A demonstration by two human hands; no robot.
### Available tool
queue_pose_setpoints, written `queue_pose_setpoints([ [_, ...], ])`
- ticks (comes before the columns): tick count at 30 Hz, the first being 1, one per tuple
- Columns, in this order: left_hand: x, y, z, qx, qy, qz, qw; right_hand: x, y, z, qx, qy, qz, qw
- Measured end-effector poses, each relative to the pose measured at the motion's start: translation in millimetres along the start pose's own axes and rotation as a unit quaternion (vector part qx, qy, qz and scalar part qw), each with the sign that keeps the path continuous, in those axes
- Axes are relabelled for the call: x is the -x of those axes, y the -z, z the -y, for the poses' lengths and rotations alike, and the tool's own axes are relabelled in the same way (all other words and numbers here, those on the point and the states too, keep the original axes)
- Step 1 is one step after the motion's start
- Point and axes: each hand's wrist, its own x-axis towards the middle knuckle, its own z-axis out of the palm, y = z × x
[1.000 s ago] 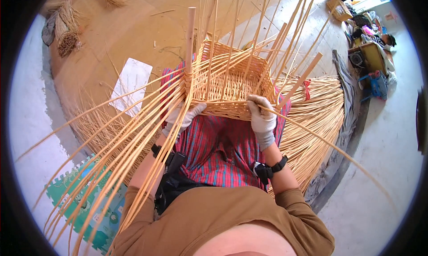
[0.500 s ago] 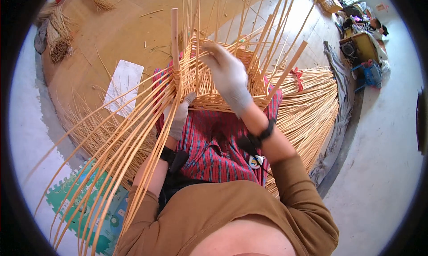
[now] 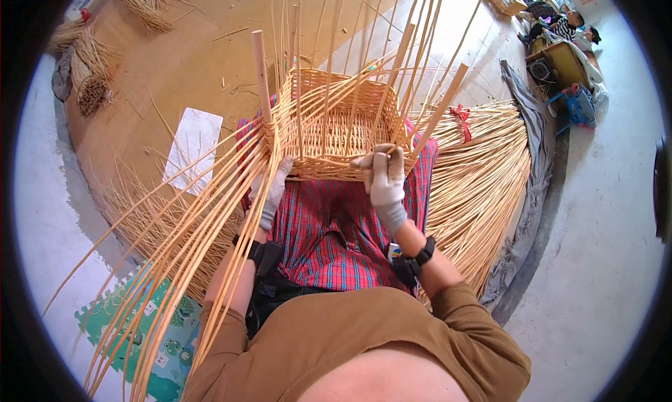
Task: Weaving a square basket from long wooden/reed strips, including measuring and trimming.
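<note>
A half-woven wicker basket [image 3: 336, 146] rests on the red plaid cloth [image 3: 329, 237] over my lap, with thin upright canes and thicker round posts rising from its rim. My left hand [image 3: 275, 192], in a white glove, is closed at the near left corner, partly hidden by a fan of long loose canes [image 3: 189, 227] that sweeps to the lower left. At the near right part of the rim, my right hand [image 3: 385, 181], also gloved, has its fingers curled over the basket's edge.
A large bundle of canes [image 3: 483, 185] tied with red ribbon lies at the right. Cut canes [image 3: 168, 220], a white board [image 3: 194, 150] and a green foam mat [image 3: 150, 325] lie at the left. Two people sit far right near a blue stool [image 3: 577, 108].
My right hand has come down from over the basket to its near right rim. The basket's inside is tipped more into view. My left hand stays at the near left corner.
</note>
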Motion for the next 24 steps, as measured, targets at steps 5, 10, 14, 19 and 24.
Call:
queue_pose_setpoints([
  [5,7,8,11,-0.101,0.023,0.012,0.995,6,0,11,0.103,0.096,0.013,0.990],
  [10,58,-15,-16,0.009,-0.080,-0.088,0.993,-36,50,-3,-0.068,0.038,-0.136,0.988],
  [14,45,-52,-59,0.135,-0.018,0.100,0.986,-22,83,-27,-0.103,0.003,-0.079,0.992],
  [19,-17,-79,-54,0.053,0.110,0.189,0.974,-60,2,29,-0.017,0.104,-0.021,0.994],
  [24,-11,-87,-36,0.081,0.084,0.135,0.984,-101,-37,67,0.285,0.320,0.075,0.900],
])
